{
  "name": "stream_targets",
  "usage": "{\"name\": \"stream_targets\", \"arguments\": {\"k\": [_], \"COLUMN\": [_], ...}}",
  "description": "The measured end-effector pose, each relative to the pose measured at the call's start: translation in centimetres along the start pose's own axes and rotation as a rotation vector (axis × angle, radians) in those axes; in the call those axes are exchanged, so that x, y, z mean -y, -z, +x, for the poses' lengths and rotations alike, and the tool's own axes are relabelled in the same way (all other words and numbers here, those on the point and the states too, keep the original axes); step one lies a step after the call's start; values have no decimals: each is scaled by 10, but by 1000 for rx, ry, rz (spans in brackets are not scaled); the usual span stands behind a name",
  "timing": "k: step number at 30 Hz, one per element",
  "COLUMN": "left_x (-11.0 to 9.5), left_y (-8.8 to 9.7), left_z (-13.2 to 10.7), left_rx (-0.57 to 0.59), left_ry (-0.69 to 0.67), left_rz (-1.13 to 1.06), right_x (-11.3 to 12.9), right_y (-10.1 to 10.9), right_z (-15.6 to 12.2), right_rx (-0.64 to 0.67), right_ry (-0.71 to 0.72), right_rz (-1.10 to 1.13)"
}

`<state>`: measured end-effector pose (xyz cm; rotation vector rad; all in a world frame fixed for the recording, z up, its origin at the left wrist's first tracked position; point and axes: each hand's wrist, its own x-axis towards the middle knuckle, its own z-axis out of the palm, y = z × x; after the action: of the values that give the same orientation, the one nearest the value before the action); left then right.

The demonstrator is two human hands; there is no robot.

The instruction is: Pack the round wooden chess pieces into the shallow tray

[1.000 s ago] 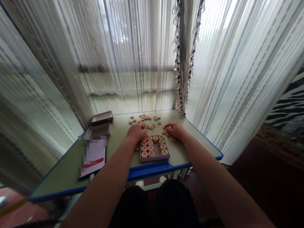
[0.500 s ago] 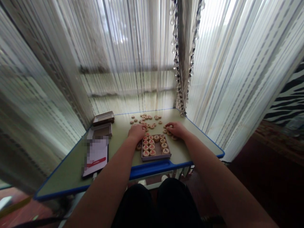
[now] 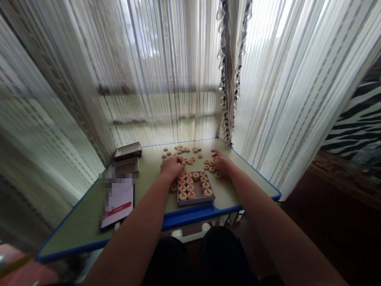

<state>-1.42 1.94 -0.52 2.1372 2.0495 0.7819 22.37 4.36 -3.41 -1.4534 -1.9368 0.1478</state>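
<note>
At the far left of the pale green tabletop with a blue rim (image 3: 150, 167) lies a dark-edged flat tablet with a pale screen and a red bar (image 3: 122, 198), partly blurred out. Beyond it stand two shallow brown-grey rectangular trays (image 3: 128, 150), one behind the other.

Next comes the person's left hand (image 3: 173, 166), its fingers curled together at the near edge of the loose pieces; whether a disc is pinched between the fingertips cannot be told. Beside its wrist a round pale wooden disc (image 3: 174, 187) rests against or close to the left wall of a shallow open cardboard box (image 3: 195, 201).

This box sits near the tabletop's front edge. Its two left columns are filled with red-marked discs (image 3: 190, 188), four in each; the third column has one disc at the far end and bare floor in front of it; the right column holds four dark-marked discs (image 3: 205, 185). So most of the box is laid out, with the third column unfilled. Beyond it, many scattered wooden discs (image 3: 187, 150) remain outside.

To the right, the person's right hand (image 3: 218, 159) is loosely spread, the index finger raised, apparently gripping nothing, just beside a small cluster of discs (image 3: 212, 169).
</note>
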Motion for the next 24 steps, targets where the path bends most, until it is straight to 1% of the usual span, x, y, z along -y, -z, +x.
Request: {"name": "stream_targets", "arguments": {"k": [2,4,7,9,12,15,17,20,24], "left_x": [-1,-3,-7,-10,-14,-18,-21,-23,-26], "left_y": [-2,-6,-10,-11,-9,-4,-1,1,4], "left_z": [-1,-1,-1,-1,-5,-9,-10,-11,-13], "left_rx": [-79,-110,-74,-31,62,174,223,267,297], "left_ry": [-61,-134,-213,-230,-206,-169,-153,-122,-86], "left_rz": [-139,-319,-524,-620,-734,-873,-989,-1126,-1186], "right_x": [4,11,26,38,52,61,64,67,71], "right_y": [2,5,9,12,15,15,15,15,18], "right_z": [0,-1,-5,-9,-14,-17,-19,-21,-24], "right_rx": [-19,-22,5,5,-63,-151,-158,-116,-104], "right_ry": [-26,-32,46,153,338,460,503,526,509], "right_rz": [-11,-37,-86,-65,50,120,121,105,68]}}
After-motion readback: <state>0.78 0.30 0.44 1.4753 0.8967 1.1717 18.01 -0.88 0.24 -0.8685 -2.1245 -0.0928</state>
